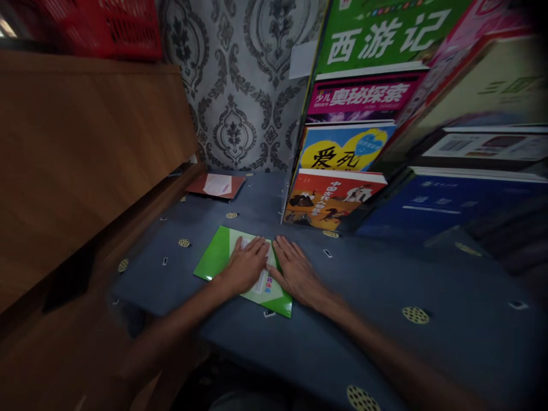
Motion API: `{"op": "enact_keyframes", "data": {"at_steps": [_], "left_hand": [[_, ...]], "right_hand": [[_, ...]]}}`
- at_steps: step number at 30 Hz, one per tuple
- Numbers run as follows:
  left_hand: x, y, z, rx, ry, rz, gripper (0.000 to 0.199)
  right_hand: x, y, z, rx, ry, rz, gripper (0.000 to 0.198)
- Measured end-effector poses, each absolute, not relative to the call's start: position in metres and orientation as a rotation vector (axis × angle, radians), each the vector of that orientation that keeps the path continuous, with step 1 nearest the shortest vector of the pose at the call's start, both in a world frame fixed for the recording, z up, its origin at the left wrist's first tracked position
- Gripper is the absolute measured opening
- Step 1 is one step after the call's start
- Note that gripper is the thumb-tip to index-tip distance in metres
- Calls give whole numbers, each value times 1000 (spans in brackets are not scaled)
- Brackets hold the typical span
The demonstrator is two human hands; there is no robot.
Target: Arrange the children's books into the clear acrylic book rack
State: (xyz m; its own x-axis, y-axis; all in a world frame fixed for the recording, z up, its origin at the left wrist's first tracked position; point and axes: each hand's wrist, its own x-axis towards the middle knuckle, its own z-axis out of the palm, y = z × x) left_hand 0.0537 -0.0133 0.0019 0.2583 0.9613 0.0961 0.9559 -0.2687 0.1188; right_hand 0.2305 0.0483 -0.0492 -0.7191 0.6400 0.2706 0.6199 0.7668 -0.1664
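A thin, glossy green booklet or folder [216,254] lies flat on the blue-grey tabletop [363,302]. Across its middle runs a pale panel with a whitish label, partly covered by my hands. My left hand [246,267] rests on this pale panel, palm down with the fingers stretched out. Beside it, my right hand [298,274] lies flat over the right edge of the green piece, fingers extended and the thumb reaching toward the left hand. Neither hand is closed around anything.
Several books, including a green one [381,43], an orange-red one [334,197] and a blue one [445,200], stand in tiers at the right. A brownish booklet [197,184] lies at the back. A wooden cabinet [94,131] and a red basket [128,28] are at the left.
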Motion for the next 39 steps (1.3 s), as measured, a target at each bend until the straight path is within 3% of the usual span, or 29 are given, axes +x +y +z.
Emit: {"op": "enact_keyframes", "data": {"at_steps": [8, 21, 29, 39], "left_hand": [[-9, -12, 12, 2187, 2297, 169, 46], [-25, -17, 5, 2124, 2292, 246, 48], [-19, -19, 8, 2237, 2376, 242, 42], [27, -57, -4, 2618, 1663, 416, 42]], "right_hand": [[231, 49, -48, -962, -2657, 98, 72], [243, 12, -21, -965, -2785, 205, 75], [261, -26, -23, -640, -2797, 314, 53], [268, -32, -28, -430, -2629, 547, 37]]}}
